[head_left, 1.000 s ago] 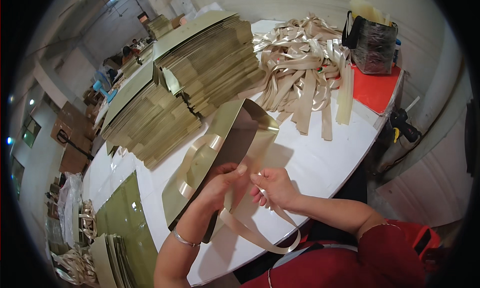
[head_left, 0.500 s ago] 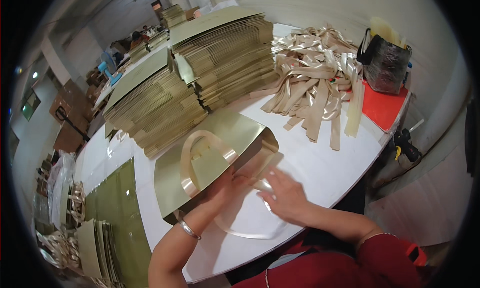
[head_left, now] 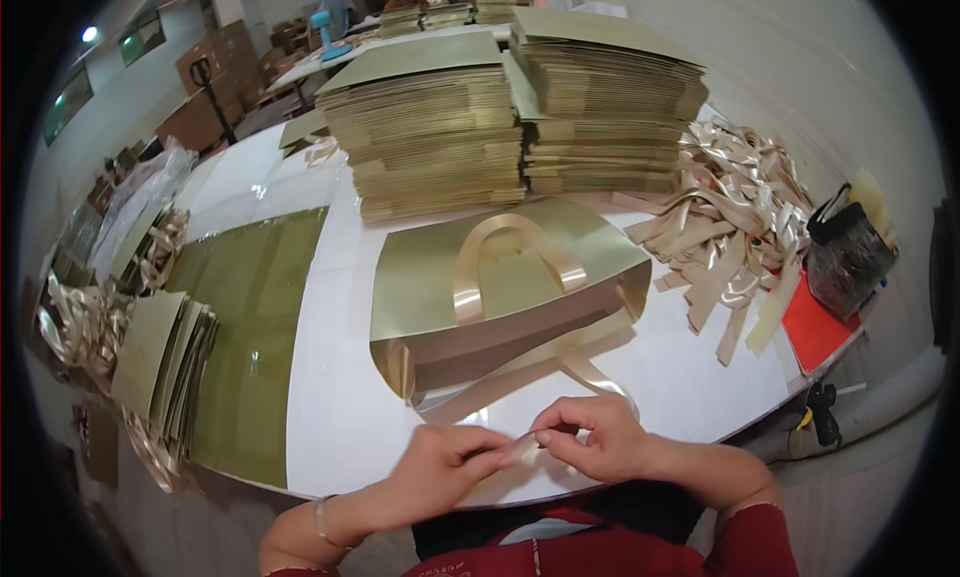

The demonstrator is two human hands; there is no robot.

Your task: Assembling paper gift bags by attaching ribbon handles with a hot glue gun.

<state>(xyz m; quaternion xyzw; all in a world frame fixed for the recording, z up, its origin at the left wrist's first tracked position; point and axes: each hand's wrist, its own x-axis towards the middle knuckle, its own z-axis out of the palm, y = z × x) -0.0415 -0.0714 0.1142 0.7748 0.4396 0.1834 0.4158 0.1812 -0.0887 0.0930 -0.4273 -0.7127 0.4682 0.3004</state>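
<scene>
A gold-green paper bag [head_left: 430, 277] lies on its side on the white table, its open mouth facing me. A satin ribbon handle [head_left: 467, 277] arches over its upper panel. Another beige ribbon [head_left: 590, 370] loops from the bag's lower edge toward my right hand and passes out of sight behind it. Close to the table's front edge, my left hand [head_left: 437, 469] and my right hand [head_left: 597, 439] meet fingertip to fingertip. Both pinch a short pale strip [head_left: 523, 447]; whether it belongs to the ribbon I cannot tell.
Two tall stacks of flat gold bags [head_left: 430, 127] stand behind the bag. Loose ribbons [head_left: 735, 212] are heaped at the right, near a red sheet [head_left: 815, 322] and a plastic-wrapped holder [head_left: 850, 257]. A glue gun [head_left: 825, 414] hangs off the right edge. Finished-looking bags [head_left: 165, 357] stand left.
My hands have drawn back from the bag's mouth to the table's front edge and come together on the pale strip. The view has turned, so the bag lies more squarely before me.
</scene>
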